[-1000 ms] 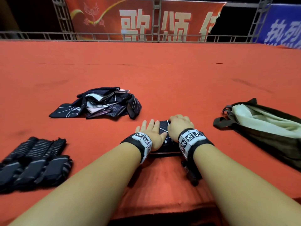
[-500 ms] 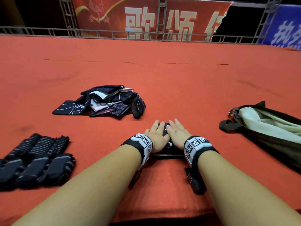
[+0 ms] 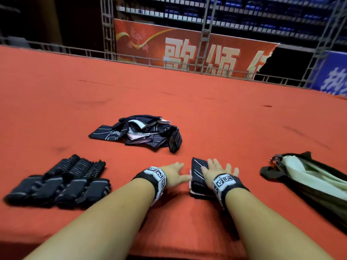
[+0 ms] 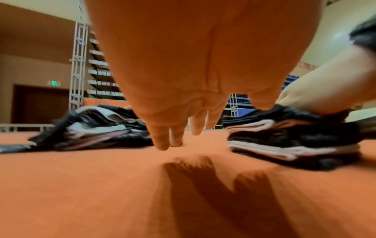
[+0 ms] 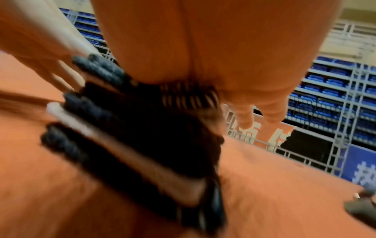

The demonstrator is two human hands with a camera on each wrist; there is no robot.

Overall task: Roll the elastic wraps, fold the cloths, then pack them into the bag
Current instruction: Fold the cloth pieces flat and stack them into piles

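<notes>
Hands now apart: right hand [image 3: 218,170] alone atop folded cloths [image 3: 198,177].

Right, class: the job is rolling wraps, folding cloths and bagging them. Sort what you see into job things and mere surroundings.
Job things:
rolled wraps
unfolded cloths
folded stack, under the right hand
left hand, flat on the red cover
bag

Surroundings:
red banner
blue banner
railing
seats
</notes>
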